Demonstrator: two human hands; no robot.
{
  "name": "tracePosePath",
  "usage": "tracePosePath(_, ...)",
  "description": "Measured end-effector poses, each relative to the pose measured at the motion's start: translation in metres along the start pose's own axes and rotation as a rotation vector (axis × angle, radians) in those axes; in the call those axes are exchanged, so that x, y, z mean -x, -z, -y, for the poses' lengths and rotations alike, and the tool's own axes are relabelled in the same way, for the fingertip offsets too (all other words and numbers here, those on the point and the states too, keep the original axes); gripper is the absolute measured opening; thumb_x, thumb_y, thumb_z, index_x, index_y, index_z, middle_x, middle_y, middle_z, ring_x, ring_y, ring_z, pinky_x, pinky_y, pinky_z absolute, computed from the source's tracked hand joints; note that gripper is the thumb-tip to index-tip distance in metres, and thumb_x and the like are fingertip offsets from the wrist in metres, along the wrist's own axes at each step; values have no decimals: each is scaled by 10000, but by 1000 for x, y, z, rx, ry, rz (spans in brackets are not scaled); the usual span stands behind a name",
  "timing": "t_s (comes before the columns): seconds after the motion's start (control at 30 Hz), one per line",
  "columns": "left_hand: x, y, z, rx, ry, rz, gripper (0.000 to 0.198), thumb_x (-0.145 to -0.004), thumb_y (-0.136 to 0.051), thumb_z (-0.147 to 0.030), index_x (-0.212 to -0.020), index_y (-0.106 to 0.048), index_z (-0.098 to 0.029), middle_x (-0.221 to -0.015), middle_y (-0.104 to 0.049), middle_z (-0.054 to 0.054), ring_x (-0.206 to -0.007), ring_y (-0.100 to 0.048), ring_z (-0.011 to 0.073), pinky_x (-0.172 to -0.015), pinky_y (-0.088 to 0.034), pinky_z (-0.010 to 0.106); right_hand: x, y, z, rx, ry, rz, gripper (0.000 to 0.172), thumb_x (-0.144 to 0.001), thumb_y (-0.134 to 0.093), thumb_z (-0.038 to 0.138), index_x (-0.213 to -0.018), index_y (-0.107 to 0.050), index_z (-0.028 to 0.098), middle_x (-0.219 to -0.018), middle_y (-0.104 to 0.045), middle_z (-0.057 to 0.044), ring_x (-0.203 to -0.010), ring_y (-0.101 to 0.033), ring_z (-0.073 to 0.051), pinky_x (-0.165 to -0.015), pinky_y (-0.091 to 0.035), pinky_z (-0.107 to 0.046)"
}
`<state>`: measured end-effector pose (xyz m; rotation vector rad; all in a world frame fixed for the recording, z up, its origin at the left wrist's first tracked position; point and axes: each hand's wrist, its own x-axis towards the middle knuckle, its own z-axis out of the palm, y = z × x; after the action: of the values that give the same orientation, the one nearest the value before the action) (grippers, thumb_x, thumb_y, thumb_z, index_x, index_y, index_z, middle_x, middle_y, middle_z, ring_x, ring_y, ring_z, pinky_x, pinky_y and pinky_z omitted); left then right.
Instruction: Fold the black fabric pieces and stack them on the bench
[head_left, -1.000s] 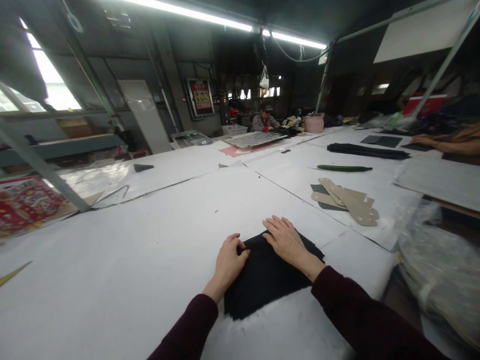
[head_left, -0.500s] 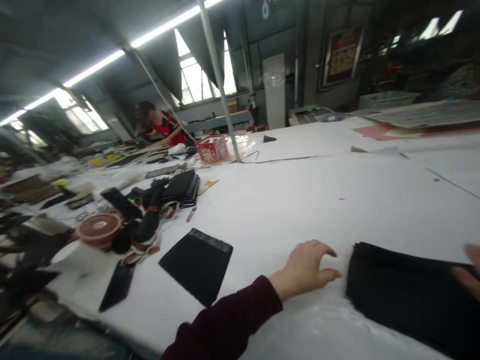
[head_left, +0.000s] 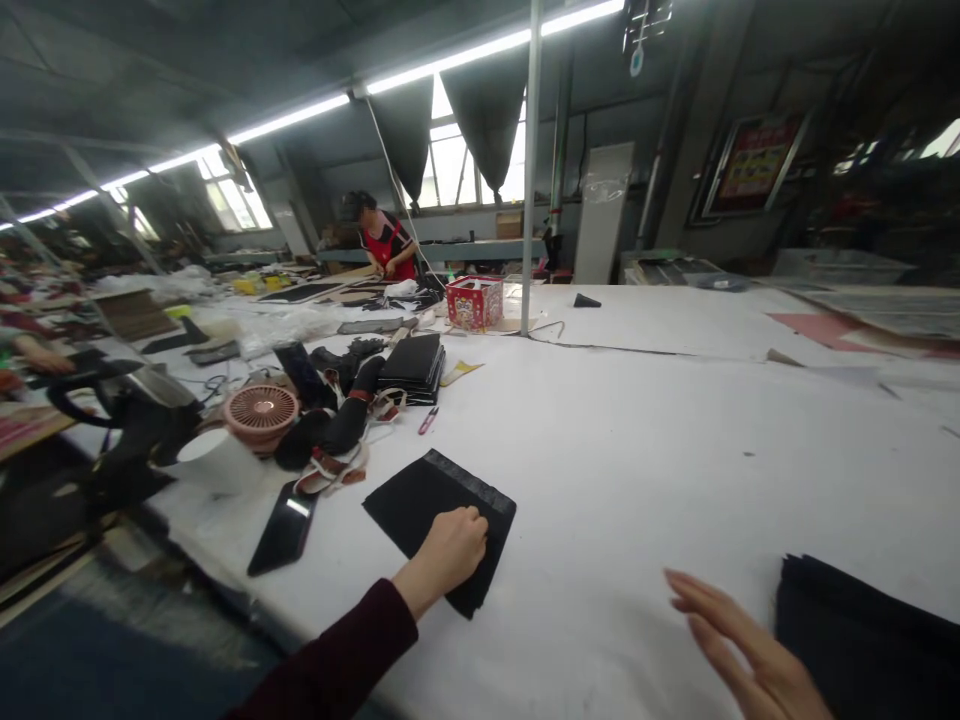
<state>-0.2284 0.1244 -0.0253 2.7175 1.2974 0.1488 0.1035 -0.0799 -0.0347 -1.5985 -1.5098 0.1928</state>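
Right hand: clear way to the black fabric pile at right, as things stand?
Likely yes: the right hand is beside the black fabric pile, fingers extended, with nothing visible blocking the way. The pile's far end is out of frame.

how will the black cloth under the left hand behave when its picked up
The black cloth will probably sag, since it looks thin. Lying flat on the table, it seems unlikely to roll. The shinier grey strip along one edge may be stiffer.

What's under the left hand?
Under the left hand is black cloth on a white tabletop. The part of the cloth beneath the hand is covered and can't be seen.
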Motion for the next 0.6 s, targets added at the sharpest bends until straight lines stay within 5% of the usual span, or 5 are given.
tracePosePath(0.1,-5,-2,0,22,-36,15,178,-842,-417,-152,-804,-590,-159,-896,-631,87,-855,-603,226,-738,-449,341,-14,-63,44,-77,137,264,268,-961,-512,435,-1110,-685,295,-1186,-653,-33,-1088,-620,-198,-945,-527,-281)
tracePosePath(0.27,-8,3,13,174,-16,9,152,-806,-442,-159,-818,-593,-168,-889,-628,79,-866,-588,227,-796,-437,356,-53,-139,81,-60,290,440,258,-977,-483,322,-1148,-649,225,-1199,-633,-76,-1093,-587,-232,-968,-497,-389)
tracePosePath(0.43,-11,6,32,500,28,13,114,-769,-511,-187,-788,-623,-194,-831,-630,18,-801,-560,174,-814,-419,311,-80,-177,90,104,367,497,256,-941,-478,171,-1138,-639,197,-1201,-617,-81,-1036,-568,-262,-917,-498,-440)
tracePosePath(0.6,-15,7,65,1046,175,-33,77,-732,-571,-232,-758,-613,-172,-685,-585,-22,-648,-516,126,-642,-430,236,-79,-195,86,182,318,431,224,-950,-454,148,-1057,-641,208,-1197,-605,-67,-992,-544,-259,-894,-486,-441)
